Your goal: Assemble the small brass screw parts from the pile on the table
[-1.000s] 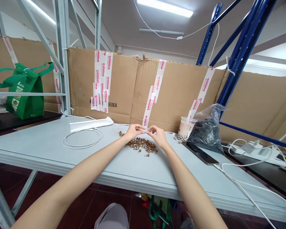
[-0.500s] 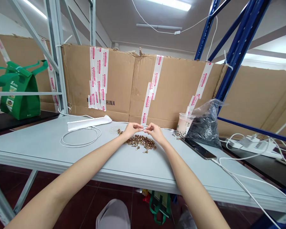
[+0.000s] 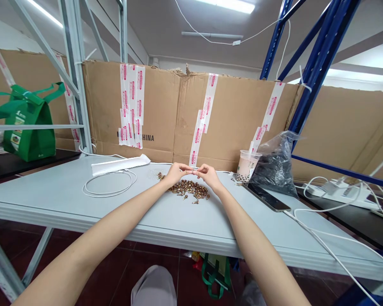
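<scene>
So, the left hand and the right hand meet just above the far edge of the screws, near the middle of the frame. Both are closed to a pinch, their fingertips touching or nearly so. Anything held between them would be too small to make out, so I cannot tell whether they grip a screw or nothing.

The screws are brass-coloured and lie in a low, loose heap on the worktop, directly under the hands. A few have strayed from its edges, and a small cluster of strays lies further right, beside the cup. As things lie, the bulk of the screws remains in that one heap, and only these few lie apart.

Behind the cup, a clear plastic bag holds something dark, though its contents are hard to identify. A phone lies flat just in front of the bag, with a white cable running from it toward the lower right. Left of the hands sit a coiled white cable and a white paper strip. A green bag sits at the upper left, beyond the worktop, and taped cardboard stands along the far edge.
</scene>
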`<state>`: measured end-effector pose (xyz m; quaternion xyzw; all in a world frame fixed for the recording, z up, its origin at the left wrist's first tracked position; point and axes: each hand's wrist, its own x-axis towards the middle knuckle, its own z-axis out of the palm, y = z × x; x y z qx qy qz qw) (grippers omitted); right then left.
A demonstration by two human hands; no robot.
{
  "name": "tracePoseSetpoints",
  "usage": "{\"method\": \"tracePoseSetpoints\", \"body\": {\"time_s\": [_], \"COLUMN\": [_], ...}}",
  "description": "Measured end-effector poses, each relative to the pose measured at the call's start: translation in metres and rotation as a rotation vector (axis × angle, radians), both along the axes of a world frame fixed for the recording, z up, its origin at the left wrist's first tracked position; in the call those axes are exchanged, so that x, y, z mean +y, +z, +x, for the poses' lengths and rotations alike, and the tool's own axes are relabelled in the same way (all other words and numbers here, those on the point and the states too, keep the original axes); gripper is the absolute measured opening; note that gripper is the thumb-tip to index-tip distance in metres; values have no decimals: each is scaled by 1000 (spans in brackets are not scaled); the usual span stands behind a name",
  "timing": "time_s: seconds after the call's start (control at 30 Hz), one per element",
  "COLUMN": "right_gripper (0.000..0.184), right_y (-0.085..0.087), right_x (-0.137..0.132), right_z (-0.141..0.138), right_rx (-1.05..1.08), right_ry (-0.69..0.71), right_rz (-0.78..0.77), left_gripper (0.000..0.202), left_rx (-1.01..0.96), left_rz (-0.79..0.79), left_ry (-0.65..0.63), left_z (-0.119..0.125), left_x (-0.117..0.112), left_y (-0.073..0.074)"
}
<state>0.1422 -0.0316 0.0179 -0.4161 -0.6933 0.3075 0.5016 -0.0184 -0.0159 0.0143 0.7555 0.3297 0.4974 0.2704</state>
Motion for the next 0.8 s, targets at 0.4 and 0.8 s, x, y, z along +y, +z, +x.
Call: {"method": "tracePoseSetpoints", "body": {"time_s": [0.4, 0.8], "right_gripper": [32, 30], "right_y": [1, -1], "right_x": [2, -1], "right_z": [7, 8], "right_rx": [26, -42], "right_ry": [92, 158], "right_rz": [-56, -108], "left_gripper": [15, 18], "left_rx": [252, 401], "left_rz": [378, 530], "left_ry": [230, 200], "left_z": [-2, -3], "left_x": [-9, -16], "left_y": [7, 7]}}
